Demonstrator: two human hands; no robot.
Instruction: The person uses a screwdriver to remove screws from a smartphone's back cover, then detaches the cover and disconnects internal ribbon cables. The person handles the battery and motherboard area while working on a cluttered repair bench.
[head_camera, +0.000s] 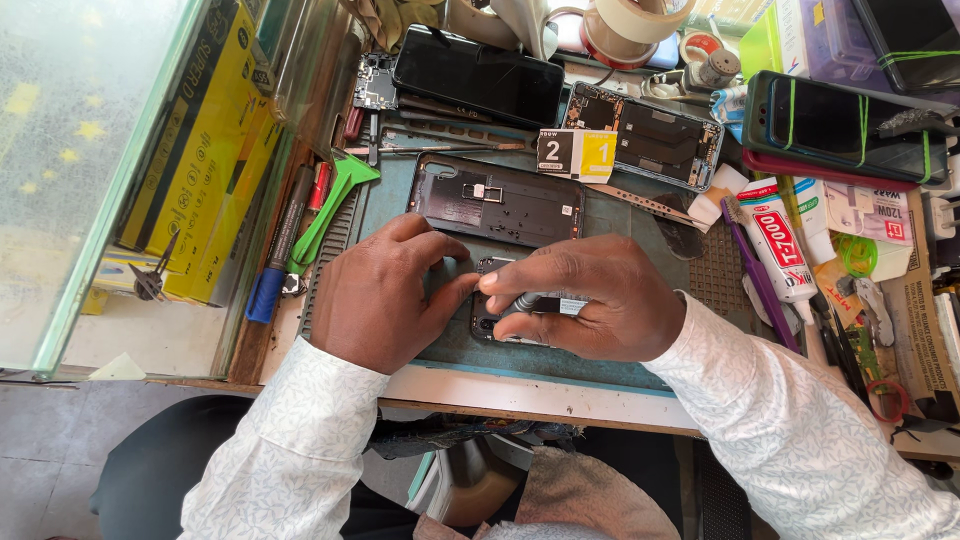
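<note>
My left hand (385, 295) rests on the blue-green work mat (620, 215), its fingers pressing the left end of a small dark phone part (487, 325) that is mostly hidden. My right hand (590, 295) is closed around a small screwdriver (535, 302) with a grey grip, held over that same part. Just beyond my hands lies an opened phone frame (497, 200) with its inner board showing. Both of my sleeves are white with a pale leaf print.
Farther back lie a black phone (478, 75), another opened phone (655, 135), a yellow and white sticker (577, 155) and tape rolls (630, 28). A glue tube (780, 240), purple brush (757, 272) and banded phones (845, 125) crowd the right. A green pry tool (330, 205) and glass counter (90, 170) are left.
</note>
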